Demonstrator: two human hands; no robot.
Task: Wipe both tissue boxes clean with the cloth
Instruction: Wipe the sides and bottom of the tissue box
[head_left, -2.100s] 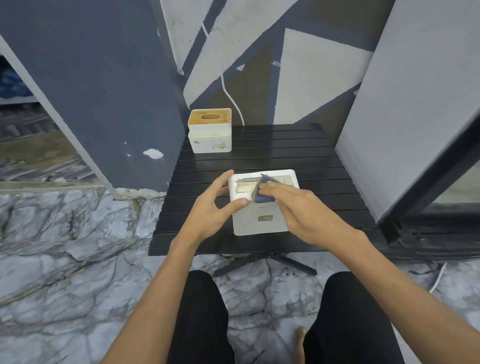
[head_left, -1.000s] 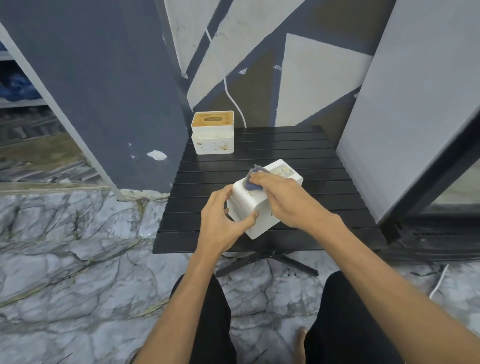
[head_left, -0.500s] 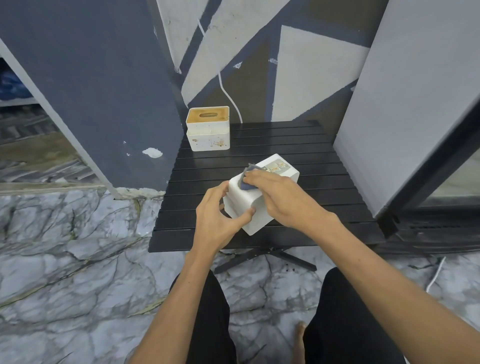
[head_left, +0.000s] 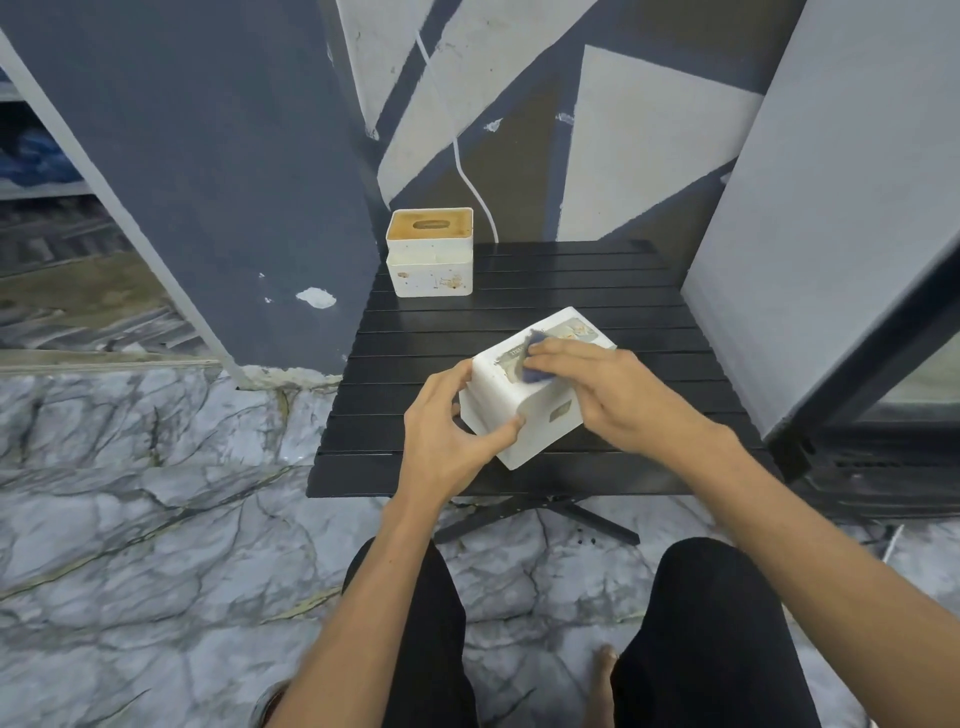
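A second tissue box (head_left: 430, 253), stained with a tan lid, stands at the black slatted counter's (head_left: 545, 291) far left corner, a white cable (head_left: 470, 171) behind it. Near the front, the left hand (head_left: 452, 431) grips the white tissue box (head_left: 524, 410), fingers clamped on its side; the right hand (head_left: 608, 395) presses a blue cloth (head_left: 535, 364) against its label. Since two seconds ago the box has been tipped up onto an edge.

No legible text on tissue box (head_left: 498, 410)

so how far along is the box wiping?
Nothing looks finished. In hand: left hand steadies the near box, tipped on the table, while right hand presses the blue cloth on it. Left: the far box, untouched and stained.
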